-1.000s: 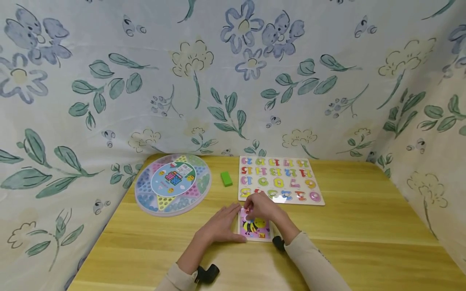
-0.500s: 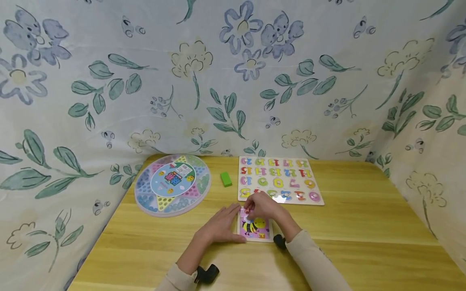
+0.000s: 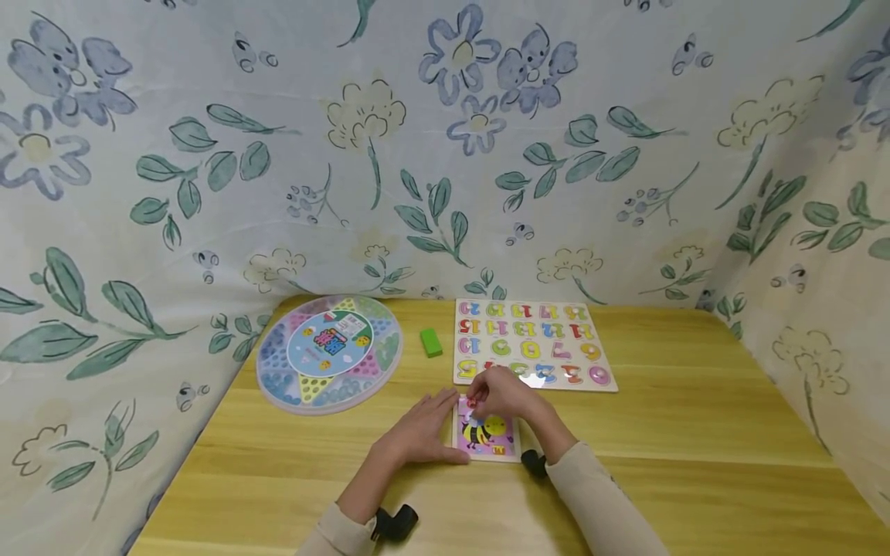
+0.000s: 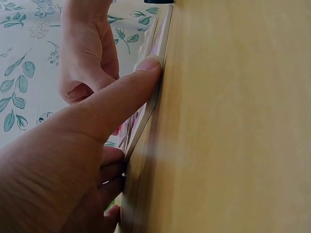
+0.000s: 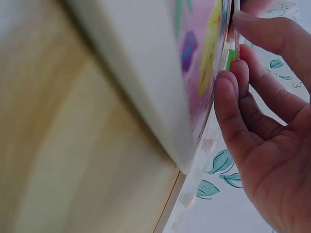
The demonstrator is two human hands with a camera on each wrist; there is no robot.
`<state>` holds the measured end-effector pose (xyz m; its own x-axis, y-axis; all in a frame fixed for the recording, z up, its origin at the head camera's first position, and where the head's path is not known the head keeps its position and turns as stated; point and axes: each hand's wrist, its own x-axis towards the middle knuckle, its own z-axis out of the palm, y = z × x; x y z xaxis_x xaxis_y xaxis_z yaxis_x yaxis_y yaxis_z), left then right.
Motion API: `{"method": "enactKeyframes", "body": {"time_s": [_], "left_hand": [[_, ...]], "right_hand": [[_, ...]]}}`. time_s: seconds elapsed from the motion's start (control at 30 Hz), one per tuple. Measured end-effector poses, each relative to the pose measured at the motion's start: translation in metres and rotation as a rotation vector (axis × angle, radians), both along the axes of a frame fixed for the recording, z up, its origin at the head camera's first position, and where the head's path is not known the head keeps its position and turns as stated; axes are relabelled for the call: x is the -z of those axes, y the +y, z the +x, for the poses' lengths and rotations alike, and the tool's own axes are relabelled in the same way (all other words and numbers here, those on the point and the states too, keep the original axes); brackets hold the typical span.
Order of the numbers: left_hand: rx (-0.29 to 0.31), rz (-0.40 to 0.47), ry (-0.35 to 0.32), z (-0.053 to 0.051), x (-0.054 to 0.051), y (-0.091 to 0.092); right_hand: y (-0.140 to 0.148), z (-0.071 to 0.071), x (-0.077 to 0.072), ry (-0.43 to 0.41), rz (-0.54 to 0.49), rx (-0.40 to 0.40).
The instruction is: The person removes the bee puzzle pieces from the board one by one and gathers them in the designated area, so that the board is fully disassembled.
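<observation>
A small bee puzzle [image 3: 495, 440] with a pink ground and pale frame lies on the table. My left hand [image 3: 419, 432] rests along its left side, thumb at the near edge and fingers at the far left corner, all fairly straight. In the left wrist view that thumb [image 4: 131, 90] lies across the puzzle's edge. Over the puzzle's far part, my right hand [image 3: 506, 392] pinches a thin puzzle piece [image 5: 237, 36] between thumb and fingers. The piece stands edge-on in the right wrist view. Its picture is mostly hidden by the fingers; whether it touches the board I cannot tell.
Just behind the bee puzzle lies a number puzzle board [image 3: 535, 340]. A green block [image 3: 431, 343] sits left of that board. Farther left is a round board game [image 3: 330, 354] under a clear cover. Flowered cloth [image 3: 445, 193] hangs behind the wooden table [image 3: 695, 401].
Both hands and the bee puzzle keep nearly the same place. The whole head view shifts very slightly.
</observation>
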<state>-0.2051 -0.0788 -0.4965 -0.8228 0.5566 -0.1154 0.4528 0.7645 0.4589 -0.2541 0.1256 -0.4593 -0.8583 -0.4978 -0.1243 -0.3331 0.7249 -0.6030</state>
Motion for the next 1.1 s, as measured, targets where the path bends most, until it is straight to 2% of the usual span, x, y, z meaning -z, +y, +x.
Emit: {"method": "enactKeyframes", "body": {"time_s": [0.23, 0.43, 0.73, 0.93, 1.1], "left_hand": [[0.008, -0.015, 0.004, 0.0, 0.002, 0.0], [0.01, -0.014, 0.007, 0.0, 0.003, -0.001], [0.009, 0.0, -0.007, 0.001, 0.0, 0.0], [0.005, -0.001, 0.011, 0.002, 0.001, -0.001], [0.012, 0.005, 0.012, 0.002, 0.0, -0.001]], "right_hand": [[0.006, 0.002, -0.002, -0.033, -0.062, 0.014], [0.011, 0.003, -0.001, -0.021, -0.057, 0.003], [0.024, 0.008, -0.006, -0.025, -0.037, 0.03], [0.036, 0.011, -0.011, -0.021, -0.032, 0.075], [0.047, 0.013, -0.008, -0.03, -0.035, 0.106]]}}
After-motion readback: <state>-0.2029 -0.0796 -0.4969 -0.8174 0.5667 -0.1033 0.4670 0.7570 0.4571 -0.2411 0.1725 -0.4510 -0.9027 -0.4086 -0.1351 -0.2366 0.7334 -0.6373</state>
